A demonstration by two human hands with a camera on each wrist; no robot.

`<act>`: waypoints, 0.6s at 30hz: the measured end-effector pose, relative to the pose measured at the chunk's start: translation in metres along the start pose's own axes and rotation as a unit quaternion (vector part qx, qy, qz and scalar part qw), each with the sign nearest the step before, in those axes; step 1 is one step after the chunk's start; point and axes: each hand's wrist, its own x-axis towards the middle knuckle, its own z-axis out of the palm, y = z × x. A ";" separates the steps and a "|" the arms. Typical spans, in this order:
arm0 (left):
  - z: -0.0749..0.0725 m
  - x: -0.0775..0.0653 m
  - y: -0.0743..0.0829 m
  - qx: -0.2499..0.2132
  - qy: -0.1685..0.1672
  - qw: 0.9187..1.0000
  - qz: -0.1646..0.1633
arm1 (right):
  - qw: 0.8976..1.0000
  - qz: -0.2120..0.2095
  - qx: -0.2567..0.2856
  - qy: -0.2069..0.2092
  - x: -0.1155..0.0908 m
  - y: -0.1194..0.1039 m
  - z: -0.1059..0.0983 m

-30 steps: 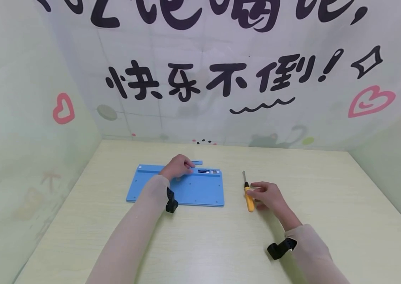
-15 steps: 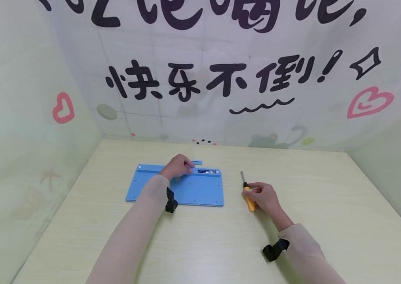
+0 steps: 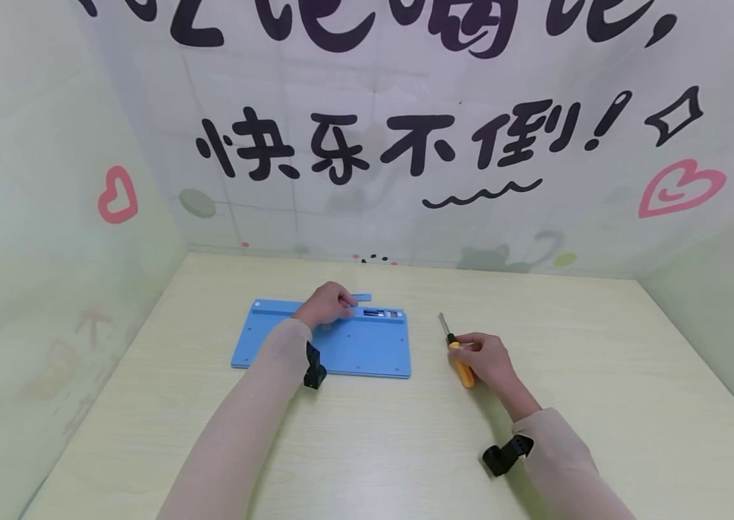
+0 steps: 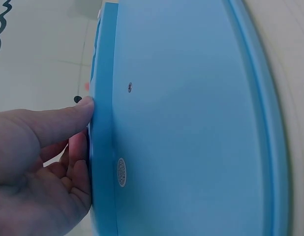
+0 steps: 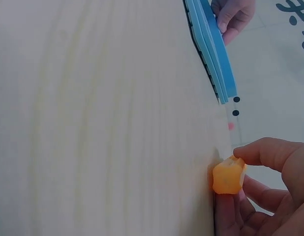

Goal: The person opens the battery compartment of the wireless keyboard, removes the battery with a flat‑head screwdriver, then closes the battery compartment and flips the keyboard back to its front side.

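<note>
A blue keyboard (image 3: 367, 350) lies underside up on the table, with screws and a round pad showing in the left wrist view. Along its raised back edge my left hand (image 3: 325, 305) grips, the thumb (image 4: 68, 120) touching the edge and the other fingers curled behind it. Beside that hand, an uncovered battery compartment (image 3: 375, 313) holds dark contents too small to make out. To the right of the keyboard, my right hand (image 3: 485, 357) pinches a screwdriver by its yellow handle (image 5: 227, 178). The shaft (image 3: 443, 323) points away from me and slightly left.
Just behind the keyboard sits a small blue strip (image 3: 362, 297), perhaps a battery cover, partly hidden by the left hand. The pale wooden table (image 3: 367, 448) ends at a printed wall sheet (image 3: 341, 217), with side walls at left and right.
My right thumb and fingers have taken hold of the screwdriver handle, and the hand has moved slightly left. The screwdriver has turned, its tip swinging left. My left hand has stayed still.
</note>
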 end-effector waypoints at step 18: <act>-0.001 -0.002 0.002 -0.001 0.002 1.000 0.003 | 0.998 -0.045 -0.032 -0.004 0.002 -0.009 -0.006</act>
